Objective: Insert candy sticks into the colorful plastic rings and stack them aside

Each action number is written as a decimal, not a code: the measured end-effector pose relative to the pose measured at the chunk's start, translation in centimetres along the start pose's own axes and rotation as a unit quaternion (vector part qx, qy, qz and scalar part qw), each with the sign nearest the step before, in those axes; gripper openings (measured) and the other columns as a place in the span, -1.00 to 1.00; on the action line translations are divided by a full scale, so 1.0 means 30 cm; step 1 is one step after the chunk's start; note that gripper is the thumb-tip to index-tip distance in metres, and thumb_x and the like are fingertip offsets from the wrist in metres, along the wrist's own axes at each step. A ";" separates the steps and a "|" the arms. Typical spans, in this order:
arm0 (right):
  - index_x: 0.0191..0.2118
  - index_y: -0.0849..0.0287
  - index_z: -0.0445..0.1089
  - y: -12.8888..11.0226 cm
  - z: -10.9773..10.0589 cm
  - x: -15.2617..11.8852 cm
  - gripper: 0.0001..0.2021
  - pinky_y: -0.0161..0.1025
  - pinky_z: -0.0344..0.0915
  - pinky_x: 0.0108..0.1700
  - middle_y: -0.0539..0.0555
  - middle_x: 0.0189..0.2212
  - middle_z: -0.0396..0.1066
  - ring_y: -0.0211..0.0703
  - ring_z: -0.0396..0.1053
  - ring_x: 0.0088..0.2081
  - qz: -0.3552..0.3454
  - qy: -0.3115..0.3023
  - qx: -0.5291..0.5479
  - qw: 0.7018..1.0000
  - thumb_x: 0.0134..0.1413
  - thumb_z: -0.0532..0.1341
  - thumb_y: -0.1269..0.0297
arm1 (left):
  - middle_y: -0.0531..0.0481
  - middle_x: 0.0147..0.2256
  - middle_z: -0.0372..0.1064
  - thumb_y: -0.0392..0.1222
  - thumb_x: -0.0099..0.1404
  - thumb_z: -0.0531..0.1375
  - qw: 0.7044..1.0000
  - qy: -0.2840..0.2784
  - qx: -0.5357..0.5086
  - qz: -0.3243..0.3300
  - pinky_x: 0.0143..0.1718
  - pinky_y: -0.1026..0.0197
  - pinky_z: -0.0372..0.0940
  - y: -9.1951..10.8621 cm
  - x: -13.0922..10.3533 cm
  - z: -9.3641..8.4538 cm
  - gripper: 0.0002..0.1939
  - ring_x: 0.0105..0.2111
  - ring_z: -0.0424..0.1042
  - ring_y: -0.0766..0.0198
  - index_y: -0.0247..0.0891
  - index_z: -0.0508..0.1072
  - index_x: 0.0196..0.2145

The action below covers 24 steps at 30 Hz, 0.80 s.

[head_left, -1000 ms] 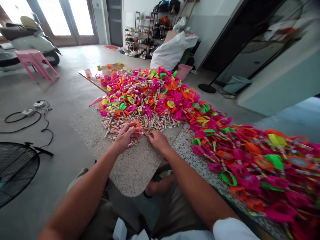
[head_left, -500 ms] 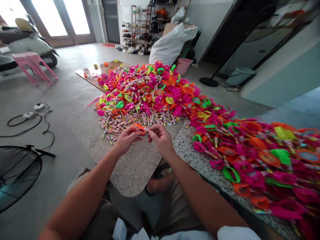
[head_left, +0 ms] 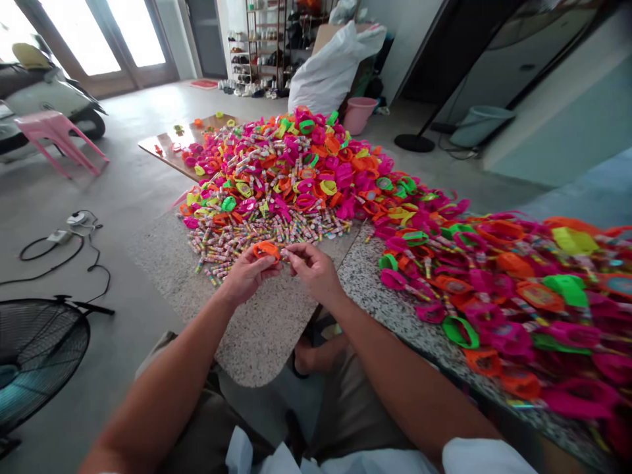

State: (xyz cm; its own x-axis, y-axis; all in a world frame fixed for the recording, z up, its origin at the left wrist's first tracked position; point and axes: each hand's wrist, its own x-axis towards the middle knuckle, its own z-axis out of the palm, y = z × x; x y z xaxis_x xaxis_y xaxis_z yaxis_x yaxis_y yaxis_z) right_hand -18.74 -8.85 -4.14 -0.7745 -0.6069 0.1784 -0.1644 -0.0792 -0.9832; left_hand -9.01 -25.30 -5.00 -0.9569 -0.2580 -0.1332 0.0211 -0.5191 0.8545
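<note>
An orange watch-like band [head_left: 267, 249] is held between the thumb and fingers of my left hand [head_left: 248, 275], over the speckled stone table [head_left: 261, 336]. My right hand [head_left: 312, 270] is pinched close to the band's right side; a small pale item shows at its fingertips, too small to make out. Just beyond both hands lie many small patterned tubes [head_left: 222, 240]. Behind them rises a large heap of pink, orange, green and yellow bands [head_left: 306, 161].
More bands and tubes [head_left: 498, 283] cover the stone surface at the right. A fan [head_left: 39, 355] stands at the lower left, near cables [head_left: 89, 230]. Farther back are a pink stool [head_left: 56, 135], a white sack [head_left: 320, 76] and a pink bucket [head_left: 359, 113].
The view has shifted slightly. The orange band is turned more upright in my left hand, and my right fingertips have drawn a little closer together beside it.
</note>
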 end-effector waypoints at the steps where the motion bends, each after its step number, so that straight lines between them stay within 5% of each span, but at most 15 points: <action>1: -0.13 0.11 0.51 -0.001 -0.005 0.001 -0.74 -0.27 0.37 -0.40 0.01 -0.37 0.52 -0.27 0.38 -0.49 -0.004 0.005 -0.002 1.000 0.21 0.29 0.05 | -0.04 -0.20 0.58 -0.03 0.18 0.50 1.000 0.006 0.014 0.002 -0.23 0.26 0.49 -0.005 0.006 -0.004 -0.54 -0.33 0.58 0.31 -0.25 0.51 -0.06; 5: -0.14 0.11 0.48 -0.005 -0.020 0.005 -0.77 -0.27 0.36 -0.39 0.00 -0.38 0.50 -0.26 0.40 -0.47 -0.016 0.020 -0.002 1.000 0.22 0.28 0.07 | -0.04 -0.26 0.52 0.11 0.33 0.34 0.969 0.048 0.236 0.061 -0.26 0.20 0.44 -0.040 0.019 -0.018 -0.64 -0.34 0.53 0.25 -0.24 0.48 -0.16; 9: -0.16 0.11 0.49 0.003 -0.020 0.002 -0.78 -0.28 0.36 -0.38 0.00 -0.38 0.50 -0.26 0.40 -0.46 -0.014 -0.011 -0.019 1.000 0.21 0.30 0.08 | -0.06 -0.28 0.46 -0.05 0.42 0.23 0.823 0.058 0.528 0.200 -0.13 0.14 0.35 -0.070 0.008 -0.015 -0.79 -0.21 0.45 0.17 -0.22 0.46 -0.31; 11: -0.18 0.12 0.50 0.007 -0.018 0.000 -0.78 -0.28 0.36 -0.37 0.01 -0.36 0.52 -0.25 0.41 -0.44 -0.014 -0.027 -0.030 0.999 0.20 0.32 0.08 | -0.09 -0.23 0.47 -0.09 0.45 0.18 0.791 0.036 0.566 0.230 -0.09 0.13 0.32 -0.072 0.003 -0.007 -0.82 -0.16 0.43 0.14 -0.21 0.48 -0.27; 16: -0.18 0.11 0.50 -0.002 -0.019 -0.003 -0.80 -0.25 0.40 -0.31 0.04 -0.33 0.54 -0.19 0.47 -0.37 -0.010 -0.037 -0.067 0.997 0.21 0.29 0.10 | -0.06 -0.30 0.43 -0.10 0.46 0.17 0.796 0.026 0.552 0.248 -0.15 0.17 0.24 -0.051 -0.003 0.016 -0.81 -0.24 0.36 0.18 -0.22 0.46 -0.29; 24: -0.18 0.11 0.49 -0.001 -0.034 0.006 -0.80 -0.25 0.41 -0.33 0.04 -0.30 0.54 -0.22 0.45 -0.40 -0.001 -0.042 -0.055 0.998 0.18 0.31 0.10 | 0.12 -0.51 0.19 -0.09 0.38 0.25 0.841 0.020 0.511 0.175 -0.41 0.25 0.02 -0.037 -0.004 0.023 -0.69 -0.47 0.14 0.35 -0.24 0.34 -0.48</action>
State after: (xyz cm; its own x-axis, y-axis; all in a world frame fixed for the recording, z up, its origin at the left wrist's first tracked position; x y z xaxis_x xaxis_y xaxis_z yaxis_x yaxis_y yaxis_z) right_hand -19.49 -8.15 -4.03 -0.7210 -0.6712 0.1725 -0.2363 0.0042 -0.9717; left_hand -9.11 -24.12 -5.58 -0.9331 -0.2874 0.2162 0.0190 0.5608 0.8277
